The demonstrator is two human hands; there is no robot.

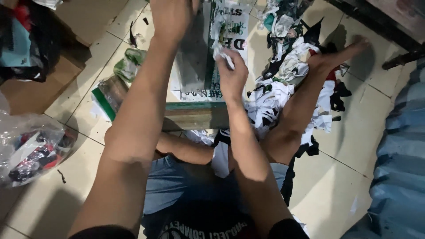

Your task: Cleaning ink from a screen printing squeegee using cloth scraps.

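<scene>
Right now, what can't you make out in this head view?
- Left hand: fingers cut off by the top edge.
- White rag: mostly hidden inside the right hand.
- Framed screen: far end cut off by the top edge.
- Plastic bag: contents blurred by the film.

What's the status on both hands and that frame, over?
Left hand pressed on the green-edged printing frame. Right hand shut on a white rag, against the screen. Fabric scraps piled beside, right leg across them.
</scene>
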